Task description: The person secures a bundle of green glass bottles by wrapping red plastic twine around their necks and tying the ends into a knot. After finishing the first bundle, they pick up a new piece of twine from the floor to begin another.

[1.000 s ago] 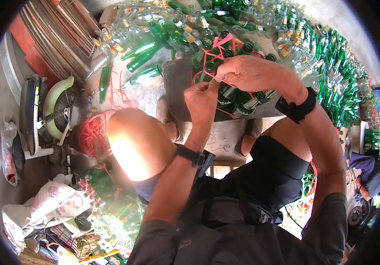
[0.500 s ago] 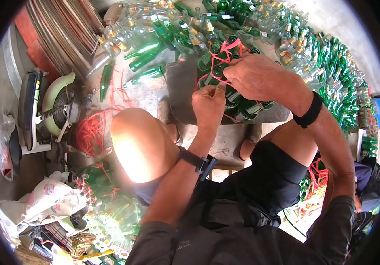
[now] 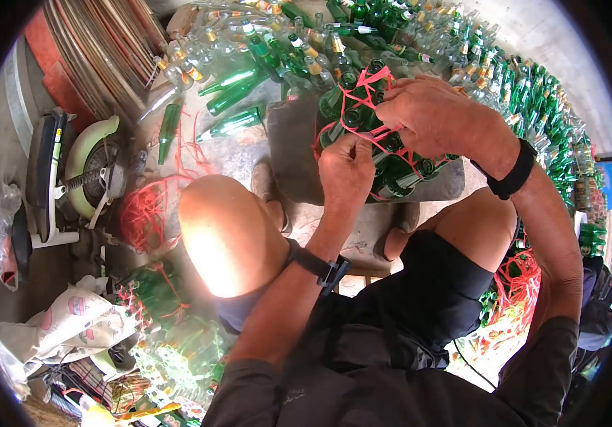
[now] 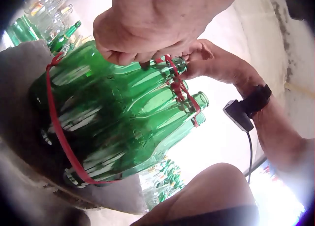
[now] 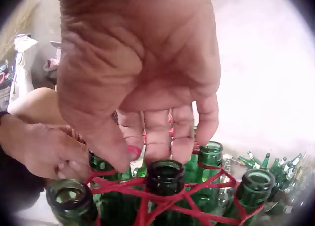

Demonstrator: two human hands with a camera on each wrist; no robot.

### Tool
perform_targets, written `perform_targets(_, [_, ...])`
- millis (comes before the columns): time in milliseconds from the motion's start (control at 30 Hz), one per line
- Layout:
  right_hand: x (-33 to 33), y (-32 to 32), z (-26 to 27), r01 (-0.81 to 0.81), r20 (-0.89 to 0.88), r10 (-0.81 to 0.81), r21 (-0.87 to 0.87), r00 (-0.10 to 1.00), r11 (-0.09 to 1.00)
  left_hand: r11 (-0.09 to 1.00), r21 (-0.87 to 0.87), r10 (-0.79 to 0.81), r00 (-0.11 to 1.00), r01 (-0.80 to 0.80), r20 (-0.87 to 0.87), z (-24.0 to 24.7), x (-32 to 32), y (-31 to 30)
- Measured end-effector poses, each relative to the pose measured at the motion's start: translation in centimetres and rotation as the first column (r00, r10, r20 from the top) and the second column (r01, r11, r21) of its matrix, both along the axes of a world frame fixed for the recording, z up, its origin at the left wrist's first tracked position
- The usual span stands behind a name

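A bundle of green glass bottles stands upright on a dark grey block, with red plastic strap wound round the bottle bodies. More strap criss-crosses between the necks in the right wrist view. At the bundle's near left edge, my left hand pinches the strap between thumb and curled fingers. My right hand is over the bottle tops, knuckles up. A bit of red strap shows between its thumb and fingers in the right wrist view. The left fingertips are partly hidden in the left wrist view.
Loose green bottles lie on the floor beyond the block, and a large heap of bottles fills the back right. Tangled red strap lies by the left knee. A wheeled vehicle stands at far left.
My right hand has moved right, away from the left hand, and a gap with strap across it has opened between them. The left hand stays at the bundle's near left edge.
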State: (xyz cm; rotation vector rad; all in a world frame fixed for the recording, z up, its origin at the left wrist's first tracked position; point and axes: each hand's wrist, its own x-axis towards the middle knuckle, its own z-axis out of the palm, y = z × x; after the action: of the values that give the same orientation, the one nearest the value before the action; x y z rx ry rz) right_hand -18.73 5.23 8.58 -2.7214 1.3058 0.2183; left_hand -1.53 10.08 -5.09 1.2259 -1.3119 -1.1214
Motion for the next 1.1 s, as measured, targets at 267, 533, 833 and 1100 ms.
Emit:
perform_targets(267, [-1.3,-1.7,0.2,0.137,0.252,-0.173,0.157,0.952,0.978,0.997,0.042,-0.054,0.99,0.06,-0.128,0.0,-0.3,-0.2])
perform_targets(533, [-1.9,-2.0,-1.5,0.076,0.355,-0.054,-0.048,0.933,0.996,0.995,-0.062,-0.083,0.981,0.073,-0.176,-0.5,-0.7,0.2])
perform_targets(833, [-2.1,-2.3,-2.0,0.036,0.28,0.005,-0.141,0.96,0.989,0.994,-0.015,-0.11,0.959,0.11,-0.262,-0.9,-0.8,0.0])
perform_targets(1100, [-1.5,-2.4,-2.1,0.072,0.258,-0.028,-0.164,0.966,0.984,0.991,0.028,-0.117,0.953,0.13,-0.28,-0.8,-0.7,-0.1])
